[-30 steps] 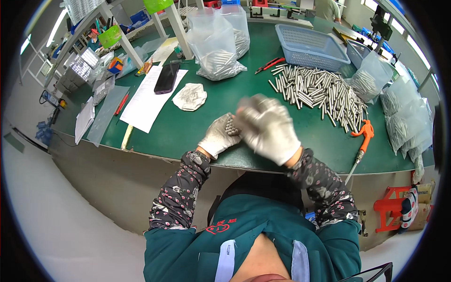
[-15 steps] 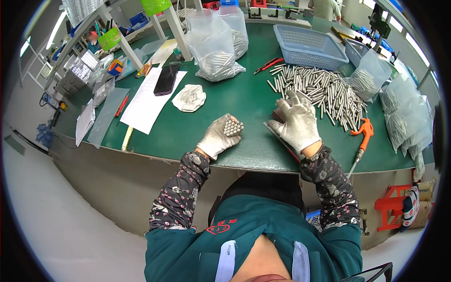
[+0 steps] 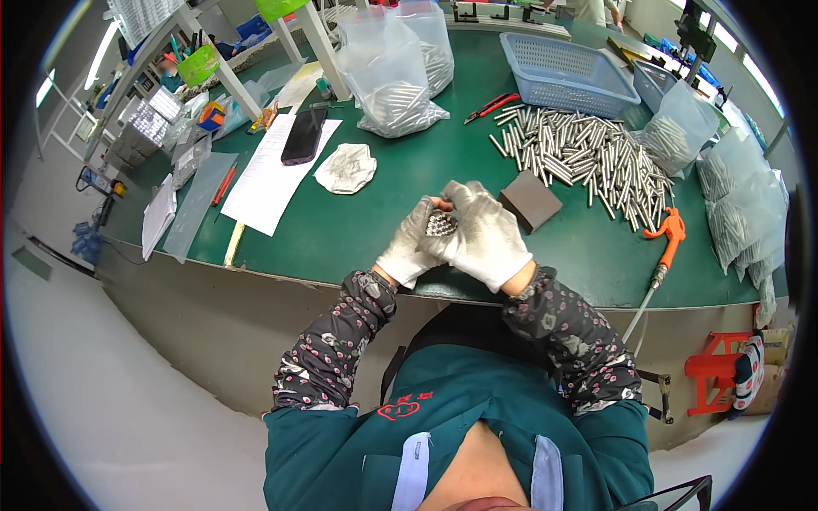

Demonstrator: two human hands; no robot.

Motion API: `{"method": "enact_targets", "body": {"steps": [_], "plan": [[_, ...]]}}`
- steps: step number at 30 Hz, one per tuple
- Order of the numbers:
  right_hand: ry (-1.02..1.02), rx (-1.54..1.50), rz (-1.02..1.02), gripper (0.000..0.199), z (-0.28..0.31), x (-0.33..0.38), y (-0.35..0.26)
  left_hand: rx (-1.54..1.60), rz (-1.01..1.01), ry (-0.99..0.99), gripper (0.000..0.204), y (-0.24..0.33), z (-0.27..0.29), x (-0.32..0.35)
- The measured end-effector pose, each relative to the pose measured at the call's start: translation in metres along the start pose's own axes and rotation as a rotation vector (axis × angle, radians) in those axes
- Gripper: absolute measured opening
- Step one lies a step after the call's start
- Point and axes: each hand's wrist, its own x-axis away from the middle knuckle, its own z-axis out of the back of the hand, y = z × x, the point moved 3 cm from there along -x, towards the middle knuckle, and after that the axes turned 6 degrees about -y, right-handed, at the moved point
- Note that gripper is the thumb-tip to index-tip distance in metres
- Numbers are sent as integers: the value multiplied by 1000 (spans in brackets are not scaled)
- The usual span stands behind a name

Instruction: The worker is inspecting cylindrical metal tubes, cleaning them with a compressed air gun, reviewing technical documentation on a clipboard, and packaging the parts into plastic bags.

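Both my hands wear whitish work gloves and meet above the near part of the green table. My left hand (image 3: 411, 248) is closed around a bundle of short metal pins (image 3: 440, 224), whose round ends face up. Over the bundle's right side, my right hand (image 3: 484, 236) curls its fingers and thumb against it. The sides of the pins are hidden by the gloves. Just right of my right hand, a dark grey-brown block (image 3: 530, 202) lies on the table. Beyond it spreads a loose heap of similar metal pins (image 3: 588, 162).
A blue plastic basket (image 3: 567, 72) stands behind the heap. An orange air gun (image 3: 671, 228) lies at right, near bags of pins (image 3: 737, 209). Red-handled pliers (image 3: 494, 106), a crumpled white cloth (image 3: 347, 169), a phone (image 3: 304, 136) and paper (image 3: 271, 187) lie farther off.
My right hand has left the dark block and moved left to the bundle in my left hand. The block now lies uncovered. My left hand has shifted slightly right.
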Motion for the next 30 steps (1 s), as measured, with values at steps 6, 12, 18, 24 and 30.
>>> {"method": "enact_targets", "body": {"steps": [6, 12, 18, 24, 30], "plan": [[155, 104, 226, 51, -31, -1, -2, -266, 108, -60, 51, 15, 8, 8], [129, 217, 412, 18, -41, -6, -4, -1030, 185, -199, 92, 10, 22, 28], [461, 44, 277, 9, -11, -14, 8, -931, 71, -11, 53, 28, 45, 41], [128, 354, 357, 12, -29, -10, -1, -816, -23, 113, 44, 29, 51, 43], [226, -1236, -467, 16, -33, -21, 31, -721, -46, 31, 100, 39, 35, 35]]}}
